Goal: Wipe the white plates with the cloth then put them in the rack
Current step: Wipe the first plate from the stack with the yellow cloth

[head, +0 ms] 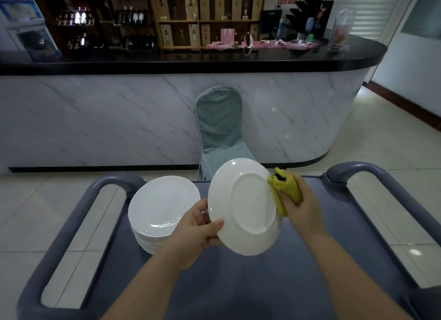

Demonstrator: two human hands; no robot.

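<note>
The left hand (pixel 195 226) grips a white plate (pixel 248 207) by its lower left rim, thumb lying across the underside and the other fingers curled behind the edge. The plate is held in the air above the cart (pixel 238 284), tilted up on edge so that its underside and foot ring face the camera.

The right hand (pixel 300 207) is closed round a bunched yellow cloth (pixel 286 188) and holds it against the plate's right rim; part of the cloth folds round the edge, and a dark patch shows at its upper end.

A stack of white plates (pixel 160 205) sits on the left part of the cart's blue top, just beside the left hand. The cart has rounded grey handles at each side. Beyond its far end stands a chair (pixel 219 124) in a grey-green cover, on the tiled floor (pixel 372 147).
</note>
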